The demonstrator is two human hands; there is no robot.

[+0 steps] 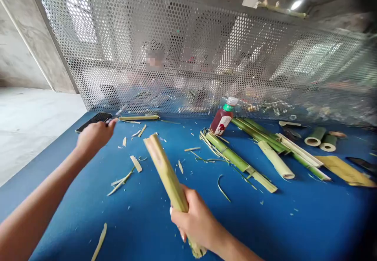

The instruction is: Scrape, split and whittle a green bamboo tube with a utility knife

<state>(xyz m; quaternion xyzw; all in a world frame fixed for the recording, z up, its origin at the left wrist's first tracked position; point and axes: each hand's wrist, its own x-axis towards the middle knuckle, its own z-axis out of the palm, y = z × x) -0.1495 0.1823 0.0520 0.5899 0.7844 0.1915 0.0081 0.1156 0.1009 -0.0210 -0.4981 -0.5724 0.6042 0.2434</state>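
My right hand (197,217) is wrapped around a peeled, pale bamboo piece (165,170), gripping it near its lower end. The piece tilts up and to the left above the blue table (165,233). At the far left of the table my left hand (96,136) is closed on a slim knife (119,112) whose blade points up and right; its handle is mostly hidden by the fingers. Just behind that hand lies a flat black object (93,121), perhaps a phone. Bamboo shavings (136,163) are scattered between the two hands.
A bottle of dark red drink (222,118) stands near the perforated metal screen (188,48). Right of it lie split green bamboo (235,158), a peeled length (277,160), bamboo tubes (315,136) and a yellow sheet (343,170). A person shows blurred behind the screen.
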